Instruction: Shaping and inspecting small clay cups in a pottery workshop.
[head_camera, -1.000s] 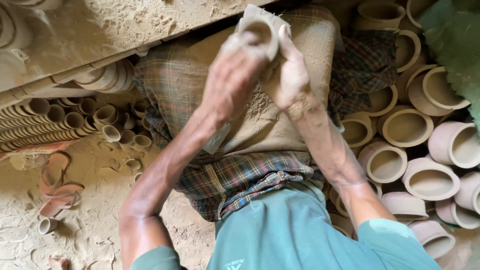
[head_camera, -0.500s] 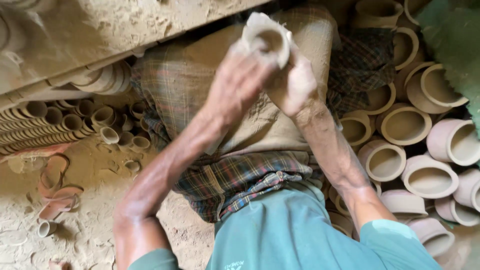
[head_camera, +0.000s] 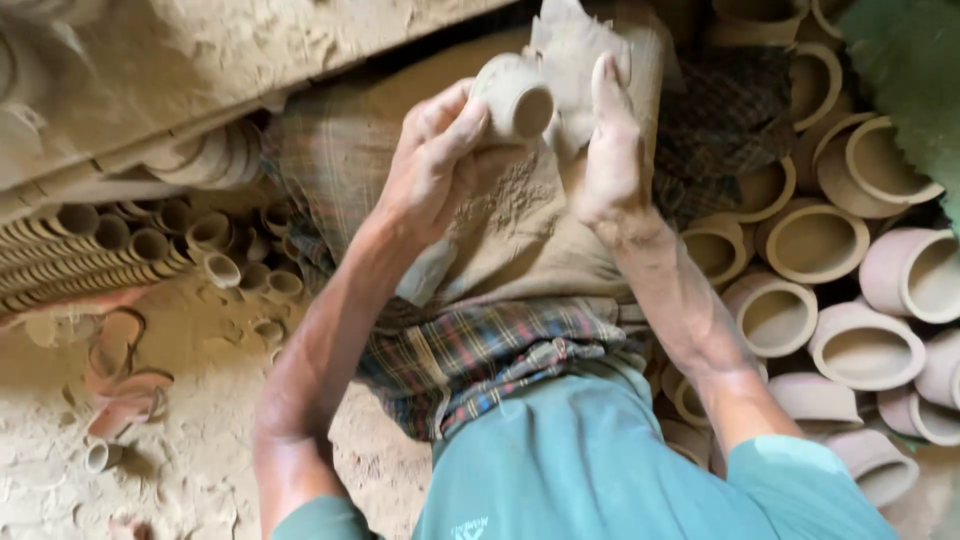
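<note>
Small clay pot (head_camera: 515, 97) gripped by left hand (head_camera: 435, 170) fingers; right hand (head_camera: 610, 150) fingers clasp clay-smeared cloth (head_camera: 570, 50).

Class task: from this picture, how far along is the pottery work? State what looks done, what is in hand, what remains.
Done: rows of larger pots and stacked small cups. In hand: left hand holds a small clay pot; right hand presses a cloth beside it. How many remain cannot be told.

The left hand (head_camera: 435, 175) covers the near side of the small grey unfired clay cup (head_camera: 515, 97). The right hand (head_camera: 610, 150) hides part of the dusty grey cloth (head_camera: 570, 45), whose top the frame edge cuts. The pale clay pots (head_camera: 865, 350) at right are cropped.
</note>
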